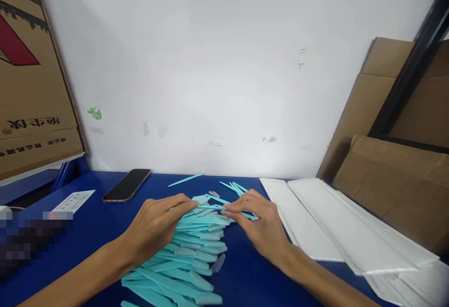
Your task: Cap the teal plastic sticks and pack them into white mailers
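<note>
A long pile of turquoise eyebrow razors point(189, 269), many with pale translucent covers at one end, runs down the middle of the table. Over its far end, my left hand point(159, 220) is closed in a pinch on one end of a slim turquoise razor point(209, 207). Thumb and fingers of my right hand point(257, 218) pinch the other end of the same razor. Several loose razors point(234, 188) lie just behind my right hand, partly hidden by it. A clear cover point(218, 264) rests beside the pile, and another point(213, 194) lies beyond it.
One turquoise razor point(185, 180) lies alone near the wall. A phone point(128, 185) and a printed label sheet point(73, 202) are on the blue table point(105, 227) at left. White flat packets point(336, 223) overlap at right. Cardboard boxes point(396, 185) stand at both sides.
</note>
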Tool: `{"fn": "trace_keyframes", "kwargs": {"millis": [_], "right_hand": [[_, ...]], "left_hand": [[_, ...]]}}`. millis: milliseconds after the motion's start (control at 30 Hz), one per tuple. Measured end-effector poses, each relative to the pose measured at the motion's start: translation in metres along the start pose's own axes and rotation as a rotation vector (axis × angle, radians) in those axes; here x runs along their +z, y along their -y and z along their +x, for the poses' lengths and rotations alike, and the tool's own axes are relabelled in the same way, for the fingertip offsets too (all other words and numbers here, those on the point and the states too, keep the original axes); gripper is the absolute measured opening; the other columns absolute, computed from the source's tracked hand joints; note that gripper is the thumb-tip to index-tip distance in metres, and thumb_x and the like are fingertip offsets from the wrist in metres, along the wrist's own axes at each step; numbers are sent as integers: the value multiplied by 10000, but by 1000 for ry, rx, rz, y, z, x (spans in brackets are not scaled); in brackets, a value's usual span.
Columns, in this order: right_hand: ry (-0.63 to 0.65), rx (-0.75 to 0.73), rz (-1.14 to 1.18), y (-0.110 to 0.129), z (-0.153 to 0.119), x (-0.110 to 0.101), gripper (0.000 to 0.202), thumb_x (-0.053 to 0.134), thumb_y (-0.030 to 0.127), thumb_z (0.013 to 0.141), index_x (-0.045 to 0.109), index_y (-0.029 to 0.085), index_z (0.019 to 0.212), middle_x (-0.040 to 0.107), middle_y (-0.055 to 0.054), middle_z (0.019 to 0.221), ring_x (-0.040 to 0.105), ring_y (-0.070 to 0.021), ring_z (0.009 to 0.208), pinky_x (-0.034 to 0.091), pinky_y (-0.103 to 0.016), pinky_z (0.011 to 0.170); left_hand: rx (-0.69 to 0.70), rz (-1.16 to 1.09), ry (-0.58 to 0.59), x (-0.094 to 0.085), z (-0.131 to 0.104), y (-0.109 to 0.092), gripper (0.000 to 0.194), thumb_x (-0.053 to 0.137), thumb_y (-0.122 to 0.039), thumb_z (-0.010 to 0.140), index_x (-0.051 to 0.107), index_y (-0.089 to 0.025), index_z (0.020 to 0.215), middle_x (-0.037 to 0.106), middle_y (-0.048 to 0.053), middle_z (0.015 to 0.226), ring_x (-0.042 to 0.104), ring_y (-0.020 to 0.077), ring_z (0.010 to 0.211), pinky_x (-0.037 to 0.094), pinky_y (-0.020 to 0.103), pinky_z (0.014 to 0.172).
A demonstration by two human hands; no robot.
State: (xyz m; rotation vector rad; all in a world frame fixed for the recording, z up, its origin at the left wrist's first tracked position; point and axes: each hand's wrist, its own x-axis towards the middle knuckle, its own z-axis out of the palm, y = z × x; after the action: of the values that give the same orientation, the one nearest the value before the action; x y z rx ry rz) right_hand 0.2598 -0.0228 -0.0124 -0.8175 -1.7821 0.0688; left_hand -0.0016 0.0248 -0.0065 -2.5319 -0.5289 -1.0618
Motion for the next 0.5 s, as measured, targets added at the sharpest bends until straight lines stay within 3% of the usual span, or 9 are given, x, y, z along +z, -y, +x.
{"fn": "trace_keyframes", "kwargs": {"millis": [200,367,433,500], "right_hand": [[14,-23,-34,0,0,-4,45,720,234,914,764,237,907,753,-18,748,633,-190,674,502,-346,632],[205,-92,-335,-7,1,-10,177,648,229,967,757,249,1104,742,-15,803,612,-183,729,463,-345,687],[262,-76,-439,-13,3,-14,176,628,245,979,758,269,1096,745,-13,814,622,-187,746,455,-349,702],[270,-35,-494,-21,5,-18,180,616,248,981,748,272,1100,750,-19,836,639,-201,771,463,-356,723]], "left_hand": [[14,27,-17,-1,1,-2,353,449,-6,961,569,-203,1228,739,38,951,711,120,764,456,188,557],[69,88,85,4,3,5,438,398,6,953,559,-230,1285,748,34,989,709,126,747,463,192,526],[17,64,132,6,4,13,414,411,-62,990,553,-243,1334,744,52,1082,723,154,872,529,208,601],[-111,15,155,7,3,25,390,396,-144,1026,559,-239,1367,705,85,1226,681,196,1100,587,269,788]]}}
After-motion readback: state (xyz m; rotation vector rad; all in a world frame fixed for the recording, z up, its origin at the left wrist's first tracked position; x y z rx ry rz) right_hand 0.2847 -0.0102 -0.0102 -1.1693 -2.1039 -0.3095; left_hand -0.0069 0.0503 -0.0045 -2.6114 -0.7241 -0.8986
